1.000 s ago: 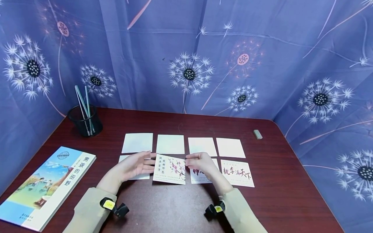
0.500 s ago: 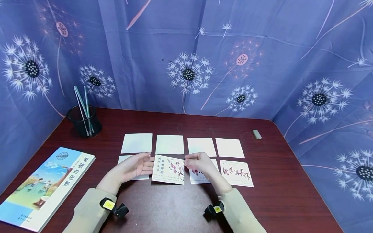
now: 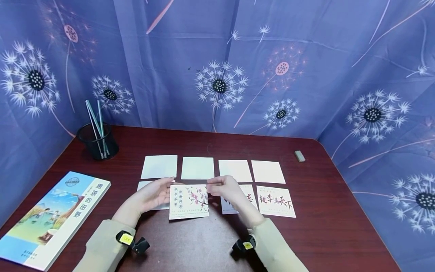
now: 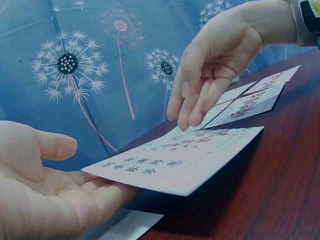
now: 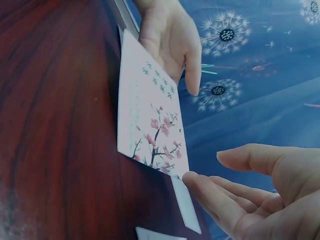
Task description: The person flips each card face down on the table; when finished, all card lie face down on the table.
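A square card (image 3: 188, 202) printed with pink blossoms and dark Chinese characters is tilted a little above the table. My left hand (image 3: 151, 196) lies palm up at its left edge; in the left wrist view its fingers (image 4: 107, 200) run beneath the card and the thumb stands apart. At the card's upper right corner is my right hand (image 3: 227, 190), fingertips touching or very near it. The right wrist view shows that thumb (image 5: 250, 157) raised clear of the card. Behind the right hand lies a card with red characters (image 3: 231, 206), partly hidden.
Blank white cards (image 3: 197, 168) form a row behind. Another red-lettered card (image 3: 276, 201) lies at right, and a mostly covered pale card (image 3: 144, 185) lies under the left hand. A book (image 3: 56, 217), a mesh pen cup (image 3: 98, 141) and an eraser (image 3: 300, 156) stand farther out.
The blossom card has moved left and slightly nearer, farther over my left fingers. My right hand has shifted left with it, uncovering more of the red-lettered card behind.
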Available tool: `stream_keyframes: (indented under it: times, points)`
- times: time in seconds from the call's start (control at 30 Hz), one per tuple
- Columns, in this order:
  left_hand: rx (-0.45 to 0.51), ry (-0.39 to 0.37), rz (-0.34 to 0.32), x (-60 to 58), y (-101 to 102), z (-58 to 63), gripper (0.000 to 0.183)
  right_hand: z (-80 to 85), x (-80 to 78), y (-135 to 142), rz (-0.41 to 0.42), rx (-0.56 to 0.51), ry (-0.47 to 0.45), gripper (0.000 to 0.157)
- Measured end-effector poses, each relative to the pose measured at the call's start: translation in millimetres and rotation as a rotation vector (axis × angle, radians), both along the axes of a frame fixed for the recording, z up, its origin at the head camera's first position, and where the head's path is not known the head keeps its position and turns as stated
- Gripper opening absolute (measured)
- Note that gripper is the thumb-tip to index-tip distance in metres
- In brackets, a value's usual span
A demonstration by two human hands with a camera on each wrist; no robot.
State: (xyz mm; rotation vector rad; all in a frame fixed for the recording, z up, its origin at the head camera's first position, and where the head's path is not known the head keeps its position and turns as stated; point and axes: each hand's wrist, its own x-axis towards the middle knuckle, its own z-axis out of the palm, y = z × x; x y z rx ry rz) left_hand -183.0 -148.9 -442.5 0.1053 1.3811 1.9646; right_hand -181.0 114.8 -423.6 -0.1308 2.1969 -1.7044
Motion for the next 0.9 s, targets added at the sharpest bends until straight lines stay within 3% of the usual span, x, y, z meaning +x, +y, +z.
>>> stream_keyframes:
  times: [0.23,0.37,0.5,0.67,0.9]
  points:
    - [0.042,-0.020,0.020,-0.7,1.0,0.8,0.050,0.1,-0.6,0.9,-0.027,0.020,0.003,0.035]
    - [0.112,-0.027,0.023,-0.8,0.2,2.3,0.040,7.3,2.8,-8.7,0.021,0.021,0.024,0.036]
    - [0.142,-0.021,0.016,-0.3,-0.5,4.2,0.048,13.9,8.5,-28.3,0.073,0.012,0.025,0.038]
    - [0.162,-0.029,0.016,0.0,-0.2,7.0,0.056,18.7,13.9,-49.2,0.069,0.003,0.030,0.039]
    - [0.212,-0.061,0.030,1.2,-0.1,8.8,0.035,17.4,15.5,-56.8,0.043,0.026,0.042,0.041]
